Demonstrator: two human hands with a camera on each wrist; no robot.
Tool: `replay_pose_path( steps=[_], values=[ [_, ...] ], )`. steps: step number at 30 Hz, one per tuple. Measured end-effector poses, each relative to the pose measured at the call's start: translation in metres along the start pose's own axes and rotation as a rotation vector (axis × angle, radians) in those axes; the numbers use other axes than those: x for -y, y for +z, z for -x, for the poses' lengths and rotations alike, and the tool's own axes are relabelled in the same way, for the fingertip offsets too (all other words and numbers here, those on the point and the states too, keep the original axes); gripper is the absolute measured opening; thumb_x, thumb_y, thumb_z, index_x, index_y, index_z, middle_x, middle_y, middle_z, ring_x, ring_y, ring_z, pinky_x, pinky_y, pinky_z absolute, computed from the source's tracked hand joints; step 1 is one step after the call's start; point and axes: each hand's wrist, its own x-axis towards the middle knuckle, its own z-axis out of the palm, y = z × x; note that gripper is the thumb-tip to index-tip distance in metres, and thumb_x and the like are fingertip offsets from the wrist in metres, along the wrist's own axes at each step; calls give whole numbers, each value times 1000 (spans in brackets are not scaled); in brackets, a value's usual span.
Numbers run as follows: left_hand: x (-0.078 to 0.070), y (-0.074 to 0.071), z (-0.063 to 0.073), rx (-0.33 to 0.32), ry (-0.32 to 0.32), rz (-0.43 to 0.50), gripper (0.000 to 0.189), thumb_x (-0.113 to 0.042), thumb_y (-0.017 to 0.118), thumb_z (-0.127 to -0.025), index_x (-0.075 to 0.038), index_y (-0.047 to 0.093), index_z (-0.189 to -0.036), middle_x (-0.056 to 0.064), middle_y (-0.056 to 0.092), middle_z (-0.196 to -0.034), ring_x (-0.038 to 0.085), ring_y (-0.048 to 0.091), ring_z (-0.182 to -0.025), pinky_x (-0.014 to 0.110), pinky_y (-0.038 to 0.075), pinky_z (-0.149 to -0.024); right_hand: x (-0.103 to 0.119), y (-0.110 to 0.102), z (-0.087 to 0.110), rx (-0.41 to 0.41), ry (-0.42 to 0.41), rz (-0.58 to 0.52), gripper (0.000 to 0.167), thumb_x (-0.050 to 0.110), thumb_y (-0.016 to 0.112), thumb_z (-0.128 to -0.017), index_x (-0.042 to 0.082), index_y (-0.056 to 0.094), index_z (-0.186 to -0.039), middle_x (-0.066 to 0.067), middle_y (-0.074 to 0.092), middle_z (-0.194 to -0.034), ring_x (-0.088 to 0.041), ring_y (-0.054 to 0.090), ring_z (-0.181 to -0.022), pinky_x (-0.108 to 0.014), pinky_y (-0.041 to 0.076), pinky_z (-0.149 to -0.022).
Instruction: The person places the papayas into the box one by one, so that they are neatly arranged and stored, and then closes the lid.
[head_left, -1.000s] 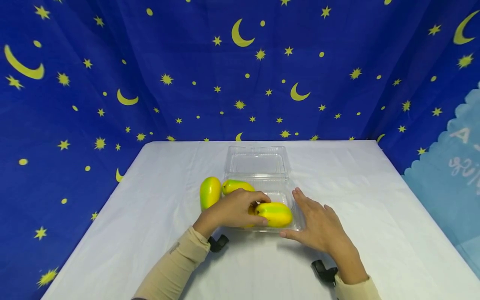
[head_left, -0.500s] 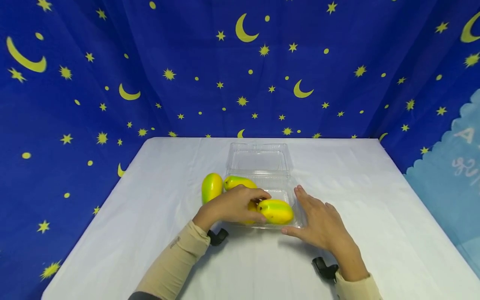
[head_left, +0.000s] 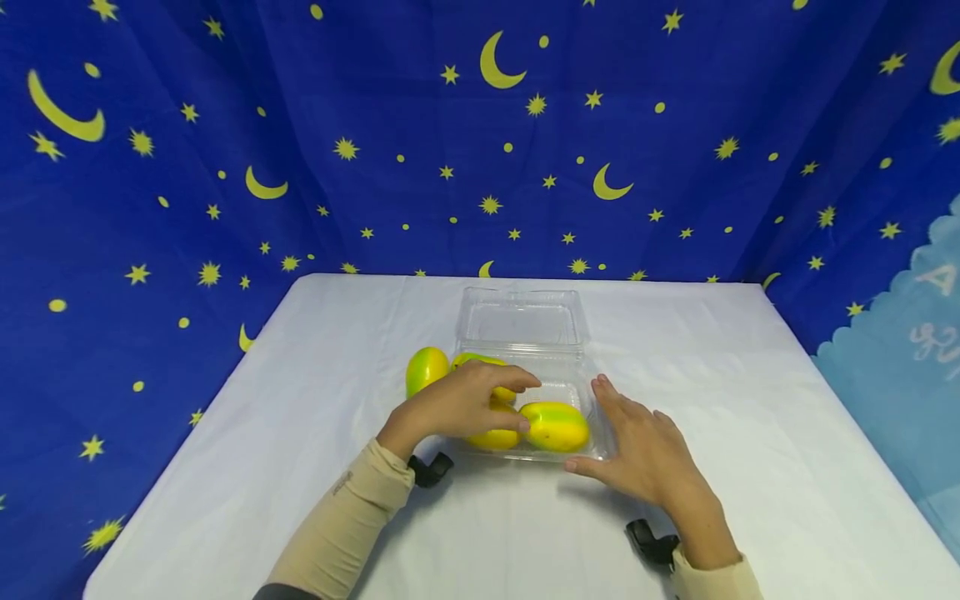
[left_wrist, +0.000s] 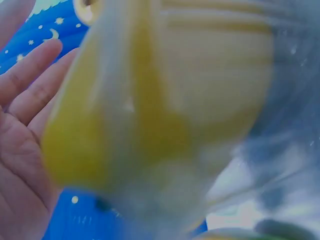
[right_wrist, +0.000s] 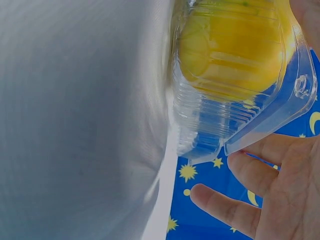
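Observation:
A clear plastic clamshell container (head_left: 564,390) lies on the table with its lid (head_left: 521,323) folded back. Inside its base, a yellow-green mango (head_left: 557,427) sits at the front right. A second mango (head_left: 495,439) is at the front left, partly covered by my left hand (head_left: 461,404). Behind that hand shows part of another mango (head_left: 480,360). My left hand hovers over the base, fingers and thumb spread, the thumb close to the front right mango. At the container's right side, my right hand (head_left: 645,450) has extended fingers; in the right wrist view its fingertips (right_wrist: 240,157) are by the rim.
One more mango (head_left: 426,371) rests on the white table (head_left: 337,367), left of the container. A blue curtain (head_left: 375,100) with moons and stars hangs behind and at the sides. Black wrist mounts (head_left: 651,542) show under both wrists.
My left hand has let go of the front right mango and drawn slightly left. More of the front left mango shows. The right hand holds its place; the head view shifted a little.

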Motion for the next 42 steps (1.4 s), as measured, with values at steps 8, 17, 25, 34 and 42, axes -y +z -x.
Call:
replay_pose_path(
  steps=[8, 17, 25, 34, 42],
  values=[
    [0, -26, 15, -205, -58, 82, 46, -41, 71, -93, -25, 62, -135, -7, 68, -129, 16, 66, -116, 41, 52, -102, 1, 0, -1, 9, 3, 5, 121, 88, 60, -70, 11, 29, -159, -5, 31, -164, -39, 50, -137, -66, 44, -98],
    [2, -53, 36, -411, -64, 17, 44, -36, 69, -95, -24, 61, -136, -8, 65, -132, 13, 63, -114, 39, 54, -92, 0, 0, 0, 0, -11, 1, 120, 88, 59, -71, 10, 30, -158, -6, 31, -164, -39, 49, -137, -65, 45, -97],
    [17, -57, 54, -617, -186, 15, 43, -32, 72, -93, -21, 63, -134, 1, 67, -129, 18, 64, -109, 42, 54, -86, 3, 0, 0, 7, -9, -3, 119, 86, 61, -72, 11, 30, -158, -5, 30, -164, -39, 48, -138, -67, 43, -98],
    [47, -38, 70, -663, -326, 11, 46, -33, 73, -93, -22, 61, -136, 2, 63, -132, 22, 62, -110, 41, 53, -84, 2, 1, 1, 5, 1, -3, 119, 86, 61, -72, 11, 29, -158, -5, 30, -164, -40, 48, -138, -68, 42, -99],
    [60, -25, 80, -578, -469, 75, 56, -44, 71, -91, -27, 54, -142, 3, 54, -142, 26, 58, -118, 40, 50, -82, 1, 0, 0, 5, -7, 5, 121, 87, 61, -71, 10, 28, -159, -5, 29, -164, -40, 49, -137, -67, 44, -98]
  ],
)
